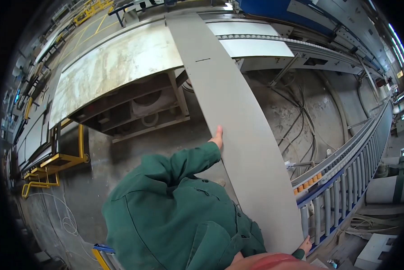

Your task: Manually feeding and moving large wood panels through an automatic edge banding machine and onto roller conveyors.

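Note:
A long, flat grey panel (238,103) stretches from the far end down to my right side, with a short dark mark on its upper face. My left hand (217,137) grips its left edge about midway along, thumb on top and the other fingers hidden beneath. At the near right corner of the panel, my right hand (306,245) holds the edge; most of its fingers are out of sight. Under the far part of the panel is a table with a stained whitish top (121,58).
On the right runs a roller conveyor (332,207) with a blue frame. Beyond it stands a large blue machine (278,13). Cables (303,108) lie on the floor between. A yellow-framed cart (58,162) with stacked sheets stands at left.

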`<state>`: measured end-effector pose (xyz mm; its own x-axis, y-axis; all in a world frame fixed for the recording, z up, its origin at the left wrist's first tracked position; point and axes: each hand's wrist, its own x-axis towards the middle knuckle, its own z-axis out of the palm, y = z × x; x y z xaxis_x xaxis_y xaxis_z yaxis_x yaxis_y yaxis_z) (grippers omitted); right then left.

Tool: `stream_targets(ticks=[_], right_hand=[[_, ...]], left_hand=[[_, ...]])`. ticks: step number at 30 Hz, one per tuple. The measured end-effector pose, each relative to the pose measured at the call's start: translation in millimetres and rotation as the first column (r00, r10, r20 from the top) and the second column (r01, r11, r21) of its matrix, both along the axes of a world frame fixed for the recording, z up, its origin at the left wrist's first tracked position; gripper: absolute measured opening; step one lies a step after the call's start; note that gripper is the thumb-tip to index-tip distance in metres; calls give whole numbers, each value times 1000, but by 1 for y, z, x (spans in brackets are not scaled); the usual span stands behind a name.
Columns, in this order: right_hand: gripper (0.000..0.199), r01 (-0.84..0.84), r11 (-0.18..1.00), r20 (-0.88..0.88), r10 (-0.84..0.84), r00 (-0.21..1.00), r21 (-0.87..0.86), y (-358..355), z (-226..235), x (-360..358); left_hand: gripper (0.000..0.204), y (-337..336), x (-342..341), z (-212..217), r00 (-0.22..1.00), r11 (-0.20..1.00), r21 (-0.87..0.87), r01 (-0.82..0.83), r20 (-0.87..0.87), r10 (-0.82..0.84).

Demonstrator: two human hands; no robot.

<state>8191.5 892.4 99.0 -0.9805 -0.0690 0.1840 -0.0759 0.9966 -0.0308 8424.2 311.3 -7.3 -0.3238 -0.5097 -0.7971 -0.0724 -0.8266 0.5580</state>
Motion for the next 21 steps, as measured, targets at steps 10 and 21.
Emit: stream_targets(ticks=[10,21], right_hand=[[53,54,993,137,-40,990,-102,3,-44,-76],[60,235,971,249,-217,944,-44,-16,-41,-104]], left_hand=[[79,-13,-110,-20,958,985,-98,143,263,-113],[97,-11,-117,55,822,891,-183,416,496,-281]])
